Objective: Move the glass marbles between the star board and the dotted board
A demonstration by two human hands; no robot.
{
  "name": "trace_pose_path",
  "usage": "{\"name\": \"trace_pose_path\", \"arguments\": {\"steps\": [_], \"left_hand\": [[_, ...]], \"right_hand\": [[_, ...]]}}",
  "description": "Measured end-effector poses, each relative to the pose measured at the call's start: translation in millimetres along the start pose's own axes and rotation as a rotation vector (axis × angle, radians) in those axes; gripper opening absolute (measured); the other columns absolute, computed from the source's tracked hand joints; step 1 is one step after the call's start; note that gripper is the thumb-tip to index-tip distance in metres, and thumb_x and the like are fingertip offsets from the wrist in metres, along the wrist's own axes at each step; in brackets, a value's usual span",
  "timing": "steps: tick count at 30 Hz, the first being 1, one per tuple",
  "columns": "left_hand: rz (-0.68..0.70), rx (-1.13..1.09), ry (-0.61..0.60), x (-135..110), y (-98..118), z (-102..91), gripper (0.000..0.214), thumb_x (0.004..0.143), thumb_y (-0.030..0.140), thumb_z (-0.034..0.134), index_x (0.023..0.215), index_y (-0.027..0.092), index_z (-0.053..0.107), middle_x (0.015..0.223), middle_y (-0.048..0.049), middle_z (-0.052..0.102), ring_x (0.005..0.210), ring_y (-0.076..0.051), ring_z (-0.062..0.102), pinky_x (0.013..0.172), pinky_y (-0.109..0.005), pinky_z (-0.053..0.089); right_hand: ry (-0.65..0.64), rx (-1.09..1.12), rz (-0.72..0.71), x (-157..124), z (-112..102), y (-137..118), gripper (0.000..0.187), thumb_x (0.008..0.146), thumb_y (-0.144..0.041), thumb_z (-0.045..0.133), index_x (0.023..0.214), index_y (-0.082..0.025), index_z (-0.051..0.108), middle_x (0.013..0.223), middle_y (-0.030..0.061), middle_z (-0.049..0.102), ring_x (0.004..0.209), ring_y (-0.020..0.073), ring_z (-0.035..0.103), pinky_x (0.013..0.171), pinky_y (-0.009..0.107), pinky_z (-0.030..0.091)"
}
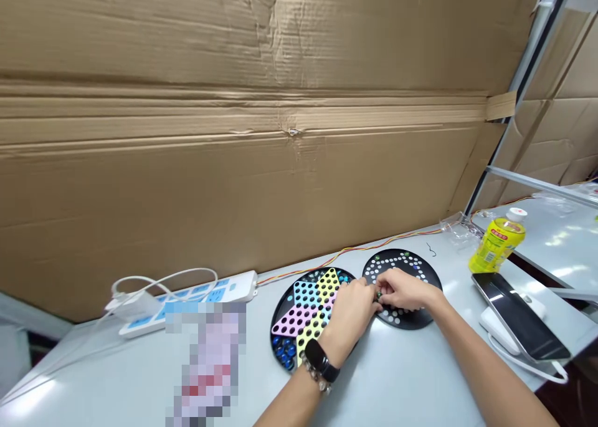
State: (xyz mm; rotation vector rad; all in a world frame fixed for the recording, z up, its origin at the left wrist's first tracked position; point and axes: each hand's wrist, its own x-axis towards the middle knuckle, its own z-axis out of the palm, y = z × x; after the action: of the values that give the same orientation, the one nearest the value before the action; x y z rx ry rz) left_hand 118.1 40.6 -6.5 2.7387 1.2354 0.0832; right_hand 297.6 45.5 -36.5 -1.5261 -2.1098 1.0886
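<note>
A round black Chinese checkers board [299,324] with a pastel pink, yellow and blue star full of holes lies on the table. Blue marbles [284,351] sit in its lower left rim pocket. My left hand [351,311], wearing a dark watch and a beaded bracelet, is over the board's right side, fingers curled; their tips are partly hidden. A second round black board [427,277] with white dots lies to the right. Above its left part, my right hand [404,290] is pinched around a small green marble [379,295], close to my left fingers.
A white power strip [243,288] with cables is at the back left, near a pixelated patch. On the right are a yellow drink bottle [498,243] and a phone [521,315] resting on a white charger. Cardboard [280,184] walls off the back; thin wires run along it.
</note>
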Motion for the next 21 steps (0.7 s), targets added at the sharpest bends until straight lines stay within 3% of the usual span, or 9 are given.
{"name": "trace_pose_path", "arguments": {"steps": [3, 7, 11, 14, 16, 19, 21], "left_hand": [[0.023, -0.014, 0.009, 1, -1, 1.8, 0.011, 0.091, 0.025, 0.066, 0.087, 0.018, 0.073, 0.096, -0.0111, 0.072, 0.093, -0.029, 0.069, 0.081, -0.038, 0.049], [0.072, -0.067, 0.039, 1, -6, -3.1, 0.013, 0.094, 0.030, 0.063, 0.093, 0.021, 0.073, 0.100, -0.0068, 0.072, 0.089, -0.024, 0.069, 0.079, -0.033, 0.050], [0.071, -0.230, 0.266, 0, -14, -16.0, 0.017, 0.098, 0.033, 0.058, 0.100, 0.022, 0.070, 0.102, -0.0045, 0.071, 0.089, -0.022, 0.068, 0.080, -0.033, 0.050], [0.055, -0.371, 0.450, 1, -19, -23.4, 0.016, 0.099, 0.033, 0.055, 0.101, 0.023, 0.068, 0.100, -0.0033, 0.070, 0.092, -0.021, 0.067, 0.081, -0.031, 0.050], [0.053, -0.424, 0.514, 1, -20, -23.9, 0.016, 0.099, 0.031, 0.054, 0.102, 0.023, 0.067, 0.100, -0.0032, 0.069, 0.092, -0.020, 0.066, 0.082, -0.031, 0.050], [0.090, -0.429, 0.520, 2, -18, -18.1, 0.015, 0.098, 0.028, 0.055, 0.105, 0.024, 0.067, 0.102, -0.0031, 0.070, 0.091, -0.020, 0.066, 0.082, -0.031, 0.050], [0.129, -0.400, 0.485, 3, -15, -12.6, 0.016, 0.098, 0.024, 0.054, 0.107, 0.025, 0.067, 0.104, -0.0028, 0.071, 0.094, -0.020, 0.064, 0.084, -0.032, 0.049]], "right_hand": [[0.102, 0.270, -0.008, 3, -4, 3, 0.007, 0.075, -0.017, 0.067, 0.080, -0.017, 0.061, 0.061, -0.0054, 0.055, 0.057, 0.0113, 0.052, 0.056, 0.023, 0.041], [0.275, 0.876, -0.041, 4, -9, -2, 0.029, 0.073, -0.034, 0.079, 0.090, -0.017, 0.063, 0.069, -0.0055, 0.057, 0.057, 0.0090, 0.052, 0.058, 0.023, 0.047], [0.395, 1.371, -0.058, 9, -10, -7, 0.029, 0.073, -0.031, 0.082, 0.090, -0.019, 0.062, 0.076, -0.0045, 0.058, 0.059, 0.0067, 0.052, 0.056, 0.018, 0.047], [0.393, 1.464, -0.001, 16, -3, -7, 0.016, 0.082, -0.030, 0.070, 0.086, -0.019, 0.059, 0.069, -0.0040, 0.057, 0.054, 0.0073, 0.050, 0.047, 0.016, 0.043], [0.344, 1.503, 0.049, 21, 5, -9, 0.017, 0.086, -0.034, 0.062, 0.081, -0.019, 0.055, 0.062, -0.0034, 0.054, 0.047, 0.0075, 0.046, 0.037, 0.015, 0.034], [0.227, 1.558, 0.111, 27, 22, -15, 0.028, 0.088, -0.044, 0.056, 0.075, -0.020, 0.051, 0.055, -0.0050, 0.050, 0.038, 0.0061, 0.036, 0.032, 0.014, 0.020], [0.140, 1.540, 0.154, 30, 34, -20, 0.034, 0.088, -0.049, 0.056, 0.073, -0.020, 0.048, 0.050, -0.0069, 0.045, 0.036, 0.0052, 0.033, 0.032, 0.014, 0.019]]}}
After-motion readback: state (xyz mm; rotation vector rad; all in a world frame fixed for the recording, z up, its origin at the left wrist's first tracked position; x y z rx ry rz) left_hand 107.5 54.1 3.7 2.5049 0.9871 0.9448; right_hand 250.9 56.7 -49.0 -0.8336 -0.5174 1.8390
